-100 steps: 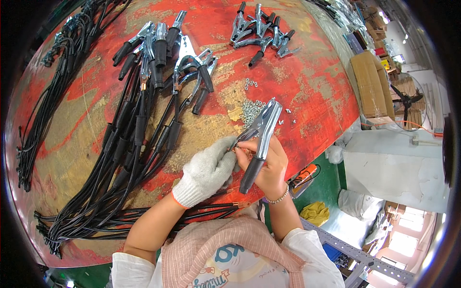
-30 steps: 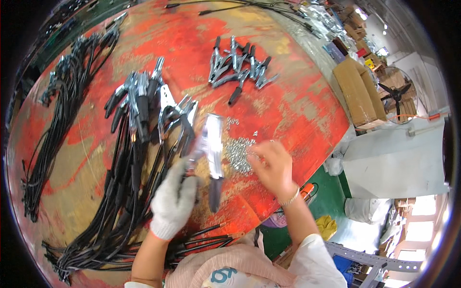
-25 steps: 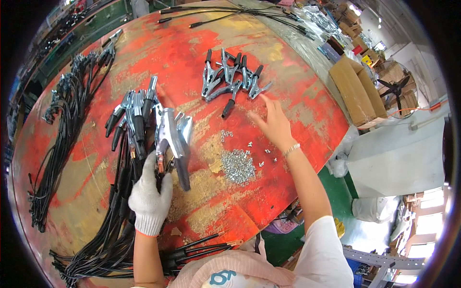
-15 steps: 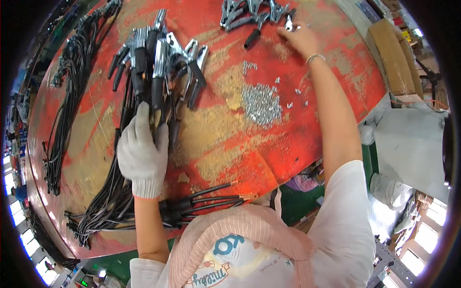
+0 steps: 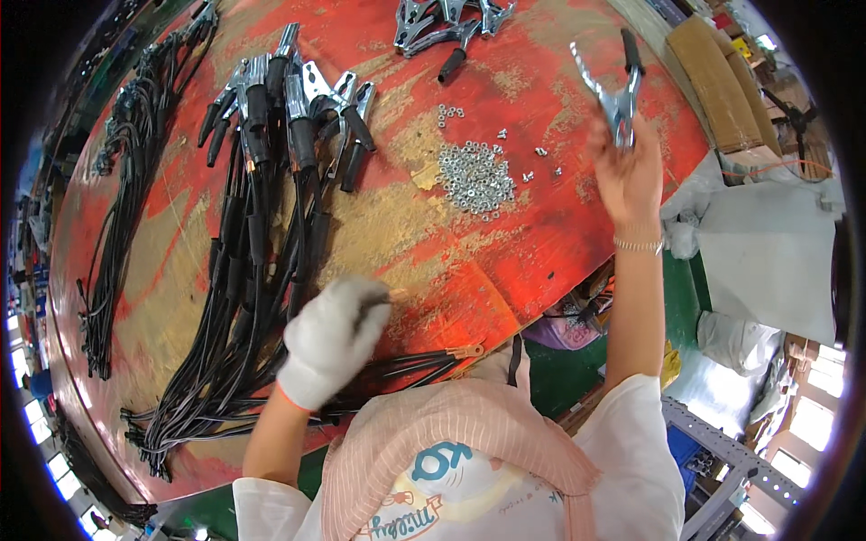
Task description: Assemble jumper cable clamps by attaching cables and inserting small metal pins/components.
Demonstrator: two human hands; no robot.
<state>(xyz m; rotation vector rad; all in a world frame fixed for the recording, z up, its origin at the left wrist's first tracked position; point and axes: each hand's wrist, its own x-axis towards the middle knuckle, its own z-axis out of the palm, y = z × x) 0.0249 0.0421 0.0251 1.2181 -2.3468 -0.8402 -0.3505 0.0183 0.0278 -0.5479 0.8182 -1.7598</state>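
Note:
My right hand (image 5: 627, 176), bare with a bracelet at the wrist, holds a silver metal battery clamp (image 5: 622, 106) by its lower end. One handle has a black grip; the clamp points away from me over the table's right part. In a white knit glove, my left hand (image 5: 332, 343) is closed near the front edge. A small copper-coloured tip, seemingly a cable's end, sticks out past its fingers; the glove hides the rest. Just below lie black cables (image 5: 415, 365) with copper lugs. A pile of small metal nuts (image 5: 476, 180) lies between my hands, farther back.
Finished-looking cables with clamps (image 5: 302, 135) lie back left, and another long bundle (image 5: 126, 189) along the far left. Several loose clamps (image 5: 451, 27) sit at the back. The worn red table (image 5: 559, 225) curves at its right edge, where a cardboard box (image 5: 717, 86) stands.
My right hand has come nearer from the back, bringing a clamp from the pile. My left hand has left the clamped cables and moved toward me and right, closing at the near cable ends.

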